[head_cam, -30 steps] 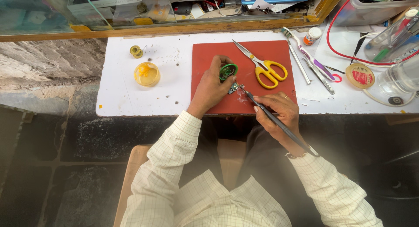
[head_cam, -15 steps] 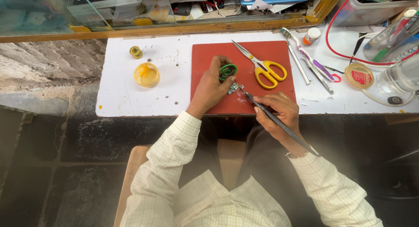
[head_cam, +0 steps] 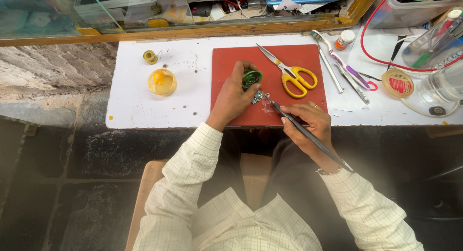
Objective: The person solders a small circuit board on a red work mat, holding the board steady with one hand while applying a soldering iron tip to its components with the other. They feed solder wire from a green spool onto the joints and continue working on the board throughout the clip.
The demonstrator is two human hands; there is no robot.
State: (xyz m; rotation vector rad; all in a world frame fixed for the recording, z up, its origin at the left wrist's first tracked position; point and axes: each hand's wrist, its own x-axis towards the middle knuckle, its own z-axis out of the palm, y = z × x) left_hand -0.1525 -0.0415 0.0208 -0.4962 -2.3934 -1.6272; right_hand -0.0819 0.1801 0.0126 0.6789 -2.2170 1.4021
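Observation:
My left hand [head_cam: 235, 95] rests on a red mat [head_cam: 294, 63] and grips a small green round spool [head_cam: 252, 79] between thumb and fingers. Just right of it lies a tiny metallic circuit part [head_cam: 257, 96] on the mat. My right hand [head_cam: 307, 121] holds a long dark pen-like iron [head_cam: 308, 134], its tip touching that small part. Yellow-handled scissors [head_cam: 289, 72] lie open on the mat beyond both hands.
On the white bench [head_cam: 135, 101]: a yellow lidded pot [head_cam: 162, 81], a small yellow spool [head_cam: 150, 56], a toothbrush [head_cam: 337, 58], tweezers [head_cam: 330, 70], a round tin [head_cam: 397, 83], a small bottle [head_cam: 345, 38], a red cable [head_cam: 371, 29] and clear containers [head_cam: 441, 84]. A cluttered glass-fronted shelf [head_cam: 115, 10] runs behind.

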